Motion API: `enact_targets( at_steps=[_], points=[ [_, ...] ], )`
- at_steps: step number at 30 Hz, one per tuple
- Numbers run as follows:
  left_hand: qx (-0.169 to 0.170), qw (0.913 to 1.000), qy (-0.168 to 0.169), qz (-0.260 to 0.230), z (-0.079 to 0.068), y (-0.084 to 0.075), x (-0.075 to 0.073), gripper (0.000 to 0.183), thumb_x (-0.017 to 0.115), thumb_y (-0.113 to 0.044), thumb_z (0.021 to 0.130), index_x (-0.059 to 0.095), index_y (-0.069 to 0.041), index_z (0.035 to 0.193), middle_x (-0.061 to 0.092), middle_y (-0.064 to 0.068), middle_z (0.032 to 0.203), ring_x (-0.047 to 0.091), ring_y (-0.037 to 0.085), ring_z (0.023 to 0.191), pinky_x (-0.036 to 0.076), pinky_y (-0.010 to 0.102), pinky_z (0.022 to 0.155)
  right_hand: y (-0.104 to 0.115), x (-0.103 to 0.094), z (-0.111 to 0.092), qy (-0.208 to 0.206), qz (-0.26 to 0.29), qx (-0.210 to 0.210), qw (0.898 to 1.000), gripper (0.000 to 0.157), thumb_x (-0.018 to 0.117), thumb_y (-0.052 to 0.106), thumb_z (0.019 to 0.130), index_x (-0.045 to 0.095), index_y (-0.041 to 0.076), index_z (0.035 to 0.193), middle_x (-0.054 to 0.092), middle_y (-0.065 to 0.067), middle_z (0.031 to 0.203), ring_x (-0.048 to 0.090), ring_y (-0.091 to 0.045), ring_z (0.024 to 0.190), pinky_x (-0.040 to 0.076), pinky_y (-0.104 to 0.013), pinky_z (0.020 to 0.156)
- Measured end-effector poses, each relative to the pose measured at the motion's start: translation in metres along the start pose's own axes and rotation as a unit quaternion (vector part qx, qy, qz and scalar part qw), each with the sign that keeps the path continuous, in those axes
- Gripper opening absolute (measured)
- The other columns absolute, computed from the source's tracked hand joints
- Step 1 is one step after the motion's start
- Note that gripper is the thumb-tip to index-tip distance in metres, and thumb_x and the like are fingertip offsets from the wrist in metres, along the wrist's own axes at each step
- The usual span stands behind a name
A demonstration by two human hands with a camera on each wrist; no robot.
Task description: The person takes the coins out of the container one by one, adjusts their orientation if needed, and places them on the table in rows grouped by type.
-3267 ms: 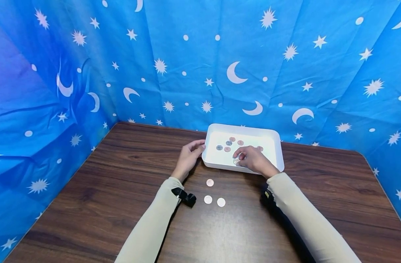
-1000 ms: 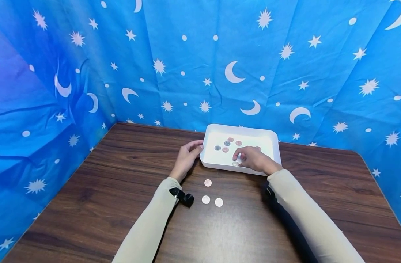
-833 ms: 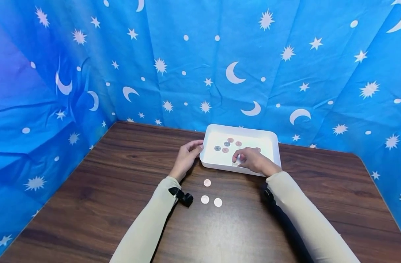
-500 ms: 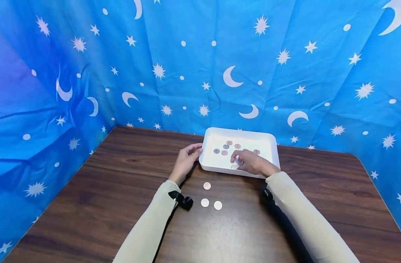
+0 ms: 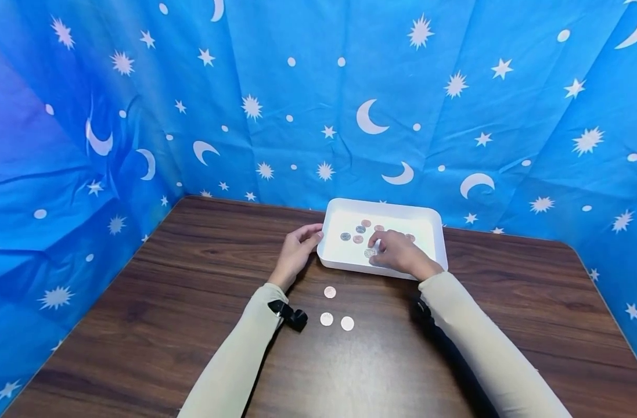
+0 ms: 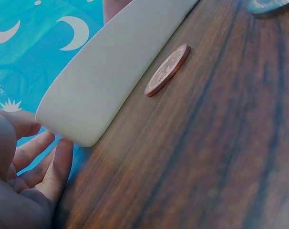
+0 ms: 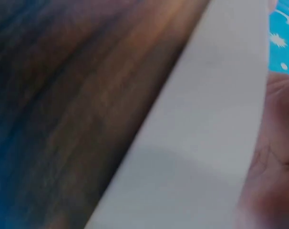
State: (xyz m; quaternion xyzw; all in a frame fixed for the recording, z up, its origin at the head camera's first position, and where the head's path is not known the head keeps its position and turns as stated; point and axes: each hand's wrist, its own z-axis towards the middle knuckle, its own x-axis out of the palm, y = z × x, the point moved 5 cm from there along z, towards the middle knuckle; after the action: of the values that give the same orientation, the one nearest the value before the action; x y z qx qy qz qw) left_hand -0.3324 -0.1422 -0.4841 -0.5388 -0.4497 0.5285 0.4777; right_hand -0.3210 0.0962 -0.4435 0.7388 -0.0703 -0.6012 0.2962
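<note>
A shallow white tray (image 5: 331, 260) stands near the table's back edge, with several copper and dark grey coins lying in it. My left hand (image 5: 294, 253) rests at the tray's left end; in the left wrist view its fingertips touch the outer wall by the corner. Inside the tray, my right hand (image 5: 399, 253) has thumb and index finger curled at the edges of a silver coin (image 5: 369, 253), close to the front wall. Only the palm (image 7: 280, 157) appears in the right wrist view, behind the tray wall (image 7: 192, 129), so the fingertips are hidden there.
Three coins lie on the brown wooden table (image 5: 203, 278) in front of the tray: one coin (image 5: 330, 292) nearer it, then a coin (image 5: 326, 319) beside another coin (image 5: 347, 323). A blue cloth (image 5: 297, 87) with moons and stars hangs behind and at the left.
The silver coin and my right fingertips have shifted slightly away from the tray's front wall, to the back left. My left hand and the three table coins have stayed in place.
</note>
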Motion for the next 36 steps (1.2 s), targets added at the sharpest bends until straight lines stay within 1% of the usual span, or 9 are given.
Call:
enact_targets(
  at_steps=[4, 6, 8, 12, 18, 25, 28, 32, 36],
  points=[
    [0.006, 1.0, -0.001, 0.004, 0.002, -0.004, -0.002, 0.036, 0.064, -0.02, 0.106, 0.067, -0.003, 0.138, 0.07, 0.015, 0.133, 0.065, 0.024, 0.118, 0.054, 0.035, 0.098, 0.007, 0.001, 0.004, -0.009, 0.002, 0.006, 1.0, 0.025, 0.079, 0.009, 0.092, 0.072, 0.006, 0.116, 0.071, -0.015, 0.102, 0.062, -0.028, 0.091, 0.051, -0.044, 0.089],
    [0.007, 1.0, -0.003, 0.003, 0.003, -0.005, -0.003, 0.035, 0.064, -0.021, 0.106, 0.068, -0.004, 0.137, 0.07, 0.014, 0.132, 0.065, 0.023, 0.117, 0.054, 0.035, 0.098, 0.009, 0.002, 0.006, 0.001, 0.014, 0.015, 1.0, 0.023, 0.077, 0.007, 0.093, 0.072, 0.007, 0.116, 0.069, -0.015, 0.102, 0.061, -0.027, 0.088, 0.053, -0.038, 0.079],
    [0.005, 1.0, -0.003, 0.002, 0.003, -0.004, -0.004, 0.035, 0.064, -0.021, 0.106, 0.068, -0.005, 0.136, 0.07, 0.014, 0.132, 0.065, 0.023, 0.117, 0.054, 0.035, 0.098, 0.009, 0.002, 0.008, 0.012, 0.023, 0.029, 0.999, 0.022, 0.077, 0.007, 0.093, 0.072, 0.008, 0.114, 0.068, -0.015, 0.104, 0.06, -0.027, 0.089, 0.052, -0.036, 0.077],
    [-0.007, 1.0, -0.004, 0.0, 0.001, -0.001, -0.004, 0.034, 0.064, -0.02, 0.106, 0.069, -0.006, 0.136, 0.07, 0.013, 0.133, 0.064, 0.022, 0.118, 0.055, 0.035, 0.098, 0.009, 0.005, 0.009, 0.039, 0.031, 0.038, 0.998, 0.017, 0.076, 0.004, 0.094, 0.069, 0.005, 0.11, 0.066, -0.013, 0.104, 0.059, -0.027, 0.093, 0.052, -0.038, 0.084],
    [0.005, 0.9999, -0.008, -0.004, -0.001, 0.0, -0.003, 0.034, 0.064, -0.019, 0.106, 0.068, -0.003, 0.136, 0.069, 0.016, 0.133, 0.065, 0.024, 0.117, 0.055, 0.035, 0.097, 0.015, 0.003, 0.006, 0.058, -0.001, -0.02, 0.998, 0.007, 0.069, 0.0, 0.098, 0.064, -0.003, 0.103, 0.06, -0.009, 0.091, 0.053, -0.021, 0.082, 0.049, -0.036, 0.082],
    [0.004, 1.0, -0.003, -0.002, -0.003, -0.001, -0.001, 0.035, 0.063, -0.018, 0.107, 0.067, -0.001, 0.137, 0.069, 0.017, 0.133, 0.065, 0.023, 0.117, 0.056, 0.031, 0.094, 0.012, 0.003, -0.006, 0.031, -0.021, -0.066, 0.997, 0.014, 0.07, 0.001, 0.097, 0.063, -0.001, 0.109, 0.056, -0.014, 0.106, 0.054, -0.026, 0.096, 0.051, -0.043, 0.09],
    [0.008, 1.0, -0.005, 0.0, -0.002, -0.002, -0.001, 0.035, 0.063, -0.018, 0.106, 0.068, -0.002, 0.137, 0.07, 0.017, 0.132, 0.065, 0.024, 0.116, 0.056, 0.032, 0.094, 0.011, 0.002, -0.006, 0.011, -0.035, -0.09, 0.995, 0.013, 0.068, -0.003, 0.095, 0.065, -0.002, 0.108, 0.06, -0.016, 0.105, 0.058, -0.028, 0.097, 0.054, -0.045, 0.093],
    [0.005, 1.0, 0.005, -0.001, -0.002, -0.002, 0.001, 0.035, 0.064, -0.02, 0.107, 0.068, -0.004, 0.137, 0.069, 0.016, 0.133, 0.065, 0.024, 0.117, 0.056, 0.032, 0.095, 0.009, 0.0, -0.003, 0.017, -0.063, -0.083, 0.994, 0.011, 0.068, -0.003, 0.094, 0.067, -0.002, 0.105, 0.063, -0.015, 0.102, 0.058, -0.027, 0.093, 0.053, -0.047, 0.092],
    [0.006, 0.9999, 0.0, -0.008, -0.001, 0.001, -0.001, 0.035, 0.064, -0.02, 0.106, 0.068, -0.003, 0.137, 0.069, 0.017, 0.133, 0.065, 0.025, 0.118, 0.056, 0.032, 0.094, 0.006, -0.002, 0.001, 0.052, -0.082, -0.045, 0.994, 0.011, 0.067, 0.005, 0.098, 0.068, -0.001, 0.107, 0.062, -0.014, 0.105, 0.054, -0.027, 0.096, 0.046, -0.053, 0.099]
  ],
)
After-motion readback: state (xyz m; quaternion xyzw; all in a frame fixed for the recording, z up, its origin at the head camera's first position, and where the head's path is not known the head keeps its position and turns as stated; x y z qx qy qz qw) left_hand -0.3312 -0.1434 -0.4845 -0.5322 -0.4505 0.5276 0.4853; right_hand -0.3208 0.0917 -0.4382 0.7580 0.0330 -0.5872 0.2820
